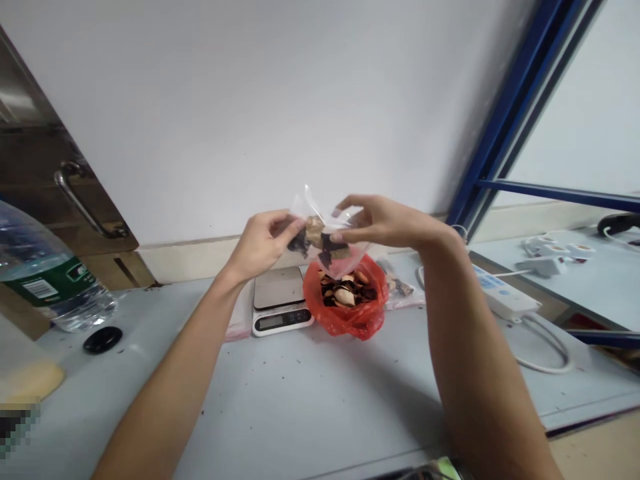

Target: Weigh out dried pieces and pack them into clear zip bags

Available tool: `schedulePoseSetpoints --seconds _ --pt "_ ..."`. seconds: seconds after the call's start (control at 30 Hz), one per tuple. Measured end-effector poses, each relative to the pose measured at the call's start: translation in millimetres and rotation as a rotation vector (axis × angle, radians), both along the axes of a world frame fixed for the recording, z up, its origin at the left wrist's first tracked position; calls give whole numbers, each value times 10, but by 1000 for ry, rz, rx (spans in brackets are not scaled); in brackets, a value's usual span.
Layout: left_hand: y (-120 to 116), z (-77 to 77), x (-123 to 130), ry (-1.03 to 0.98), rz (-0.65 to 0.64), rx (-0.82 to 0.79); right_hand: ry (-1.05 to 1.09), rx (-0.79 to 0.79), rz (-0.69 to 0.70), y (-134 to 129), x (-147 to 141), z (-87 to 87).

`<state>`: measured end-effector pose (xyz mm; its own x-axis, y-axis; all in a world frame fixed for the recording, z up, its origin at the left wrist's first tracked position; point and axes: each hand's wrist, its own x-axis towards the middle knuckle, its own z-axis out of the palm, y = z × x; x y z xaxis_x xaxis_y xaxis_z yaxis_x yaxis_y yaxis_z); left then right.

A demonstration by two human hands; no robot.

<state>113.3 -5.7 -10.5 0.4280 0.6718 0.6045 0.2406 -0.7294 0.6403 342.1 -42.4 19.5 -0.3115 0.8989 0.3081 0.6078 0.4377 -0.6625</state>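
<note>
A clear plastic bag [320, 243] with brown and black dried pieces in it hangs between my two hands. My left hand [265, 241] pinches the bag's left side between thumb and fingers. On the other side, my right hand [375, 220] grips the bag near its top right edge. Below the bag stands an open red plastic bag [345, 323] filled with dark and pale dried slices. A small white scale [280, 300] with a grey plate is just left of the red bag, and nothing shows on its plate.
Behind the red bag's right side lies another clear bag [397, 287] of pieces. A power strip [505, 293] with a white cable is at the right, near a blue metal frame [500, 133]. A large water bottle [50, 267] and a black round lid [103, 339] are at the left.
</note>
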Motion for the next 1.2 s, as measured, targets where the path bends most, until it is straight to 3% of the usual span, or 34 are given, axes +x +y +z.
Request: schedulePoseSetpoints --seconds 0.07,0.17,0.27,0.33,0.4,0.47,0.63,0.87,1.03,1.2 --pt "89 -7 -64 -129 44 -22 -97 -99 20 58 65 -32" --pt "215 -28 -154 -234 99 -71 16 -167 112 141 124 -92" --pt "274 -45 -226 -209 271 -97 205 -207 171 208 67 -155" --pt "271 -50 -259 -156 439 -32 228 -250 202 242 -33 -193" --pt "244 -52 -275 -63 525 53 208 -271 223 274 -161 -229" --pt "207 -51 -272 80 486 99 180 -266 245 305 -285 -267" --pt "108 -18 -246 375 227 96 104 -229 271 387 -457 -385" --pt "10 73 -306 542 -38 -103 148 -259 297 379 -526 -437" --pt "6 64 -304 565 -27 -133 170 -270 314 344 -570 -432" --pt "-8 78 -268 568 25 -160 107 -277 238 306 -604 -399"
